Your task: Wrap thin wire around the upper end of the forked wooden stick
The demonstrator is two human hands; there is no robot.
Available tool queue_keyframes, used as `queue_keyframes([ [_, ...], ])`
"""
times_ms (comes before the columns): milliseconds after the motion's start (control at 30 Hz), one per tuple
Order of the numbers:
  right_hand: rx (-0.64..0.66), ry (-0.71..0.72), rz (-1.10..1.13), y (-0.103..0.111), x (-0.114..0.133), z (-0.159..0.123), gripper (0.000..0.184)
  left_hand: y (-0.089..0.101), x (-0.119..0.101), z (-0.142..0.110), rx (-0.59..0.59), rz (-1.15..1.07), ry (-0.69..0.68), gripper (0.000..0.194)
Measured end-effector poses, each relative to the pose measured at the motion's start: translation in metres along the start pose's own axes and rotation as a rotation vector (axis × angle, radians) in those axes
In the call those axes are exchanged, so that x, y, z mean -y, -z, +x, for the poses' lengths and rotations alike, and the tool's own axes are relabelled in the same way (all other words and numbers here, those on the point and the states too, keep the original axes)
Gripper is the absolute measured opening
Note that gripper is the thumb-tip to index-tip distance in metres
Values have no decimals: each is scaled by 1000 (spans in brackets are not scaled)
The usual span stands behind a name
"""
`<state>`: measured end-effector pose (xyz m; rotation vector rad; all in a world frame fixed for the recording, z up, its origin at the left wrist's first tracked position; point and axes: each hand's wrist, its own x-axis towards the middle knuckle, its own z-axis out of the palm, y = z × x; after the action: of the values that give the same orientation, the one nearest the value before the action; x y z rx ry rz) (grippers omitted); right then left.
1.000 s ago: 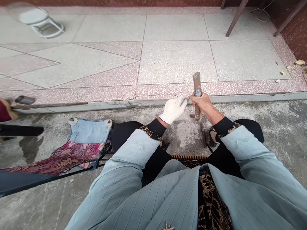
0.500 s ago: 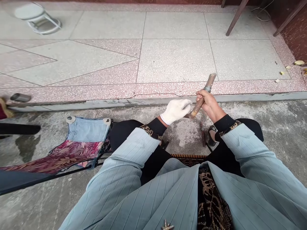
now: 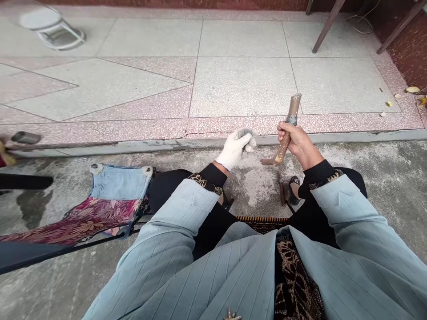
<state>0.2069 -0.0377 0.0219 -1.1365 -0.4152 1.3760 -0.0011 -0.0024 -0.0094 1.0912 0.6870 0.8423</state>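
Observation:
My right hand (image 3: 298,141) is wrapped around a brown forked wooden stick (image 3: 283,146). The stick stands tilted, its top leaning right and a short side branch pointing left at the bottom. Just above my fingers, a band of grey wire (image 3: 291,120) is wound around it. My left hand (image 3: 236,146), in a white knit glove, is to the left of the stick and apart from it. Its fingers are curled in toward the thumb; what they hold, if anything, is too small to make out.
A raised terrazzo step (image 3: 243,89) runs across in front of me. On it are a white stool (image 3: 53,29) and a metal can (image 3: 26,138). A folding chair with patterned fabric (image 3: 96,215) stands left. Between my feet lies a dark brown rod (image 3: 282,189).
The stick has turned from upright to tilted, and my right hand has shifted slightly right with it. My left hand, earlier close to the stick, has drawn away left.

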Motion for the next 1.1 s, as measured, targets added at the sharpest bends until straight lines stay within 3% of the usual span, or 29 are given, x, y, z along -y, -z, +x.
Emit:
queue_keyframes([
  [167, 19, -20, -118, -5, 2, -6, 13, 1, 7, 4, 14, 128, 78, 22],
  [267, 85, -68, -150, -9, 0, -9, 14, 5, 14, 9, -13, 330, 80, 35],
  [333, 112, -99, -187, -10, -2, -10, 15, 12, 13, 12, -90, 500, -82, 52],
  [400, 150, -131, -228, -10, -3, -11, 15, 19, 5, 14, -157, 647, -366, 60],
  [467, 197, -165, -275, -9, -3, -11, 15, 24, -9, 13, -103, 760, -646, 49],
  [533, 244, -206, -325, -8, -3, -12, 14, 24, -24, 10, 51, 844, -820, 29],
  [667, 279, -297, -397, -10, -1, -14, 10, 21, -33, 6, 421, 1058, -935, 34],
  [733, 274, -343, -430, -10, -1, -15, 9, 20, -29, 6, 525, 1190, -963, 40],
  [933, 284, -426, -465, -9, -6, -14, 11, 22, -23, -2, 574, 1482, -1076, 34],
  [1100, 309, -462, -464, -6, -10, -15, 14, 22, -23, -13, 431, 1627, -1006, 31],
])
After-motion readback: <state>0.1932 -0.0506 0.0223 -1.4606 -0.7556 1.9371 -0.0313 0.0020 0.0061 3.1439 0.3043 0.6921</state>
